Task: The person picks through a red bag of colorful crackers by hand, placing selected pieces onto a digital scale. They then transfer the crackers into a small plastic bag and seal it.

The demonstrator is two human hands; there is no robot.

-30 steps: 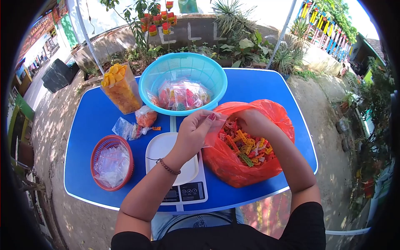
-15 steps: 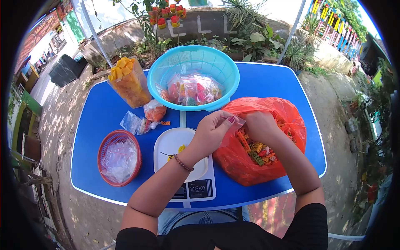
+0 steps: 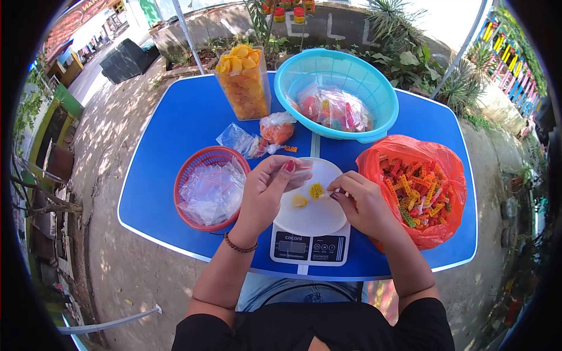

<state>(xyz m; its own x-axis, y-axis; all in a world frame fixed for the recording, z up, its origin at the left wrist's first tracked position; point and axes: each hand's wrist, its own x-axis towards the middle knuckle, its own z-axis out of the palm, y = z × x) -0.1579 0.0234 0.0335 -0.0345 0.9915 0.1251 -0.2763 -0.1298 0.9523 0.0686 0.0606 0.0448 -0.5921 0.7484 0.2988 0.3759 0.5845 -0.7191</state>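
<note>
My left hand (image 3: pixel 270 190) pinches a small clear plastic bag (image 3: pixel 301 171) above the left side of a white kitchen scale (image 3: pixel 338 253). Over the right side of its round plate (image 3: pixel 304 225), my right hand (image 3: pixel 366 205) has thumb and fingertips together on a small pale piece. A yellow snack piece (image 3: pixel 316 190) and a paler yellow one (image 3: pixel 299 200) lie on the plate. To the right stands an open red plastic bag (image 3: pixel 453 169) full of colourful snack pieces (image 3: pixel 414 190).
A red basket (image 3: pixel 182 205) of empty clear bags is at the left. A turquoise basket (image 3: pixel 383 88) with filled packets stands at the back, beside a tall bag of yellow chips (image 3: pixel 244 88). Small knotted bags (image 3: pixel 276 130) lie before it on the blue table (image 3: pixel 161 137).
My right hand has come out of the red bag and moved left over the scale's plate. My left hand, still holding the clear bag, is now left of the plate. The view has turned.
</note>
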